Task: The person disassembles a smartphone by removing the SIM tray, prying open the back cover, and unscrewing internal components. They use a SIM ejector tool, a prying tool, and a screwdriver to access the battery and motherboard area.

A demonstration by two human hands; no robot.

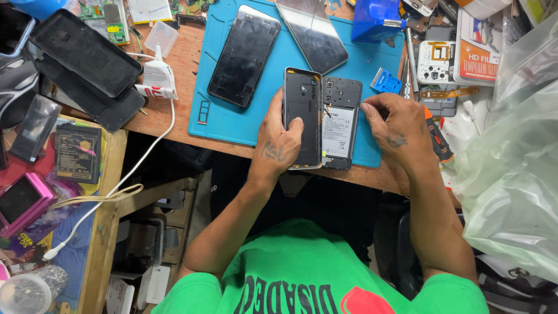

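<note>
Teal silicone covers the middle of the wooden bench as a flat repair mat (232, 125), and the work lies along its near edge. The left hand (278, 142) rests flat over a dark rectangular phone back cover with a metal-coloured rim (303, 102), thumb on its inner face and fingers wrapped round its left side, so the cover is pinned in place, inside up. Just right of it, touching or nearly so, lies the opened black phone body with a white-labelled battery (340, 125), its insides facing up, likely so they can be reached. The right hand (398, 128) is curled, its fingertips pinched together at the phone body's upper right edge; whether anything small sits between them cannot be told. An orange-and-black tool handle (439, 139) shows just behind that hand, close to the wrist.

Farther off on the mat lie a black smartphone, screen up (244, 55), and a loose glossy glass panel (311, 32), set clear of the working spot. A blue plastic box (372, 17) stands at the far right of the mat. Left of the mat are a small white glue tube (157, 78) and a black phone case (84, 52); a white cable (145, 157) hangs over the bench's near edge.
</note>
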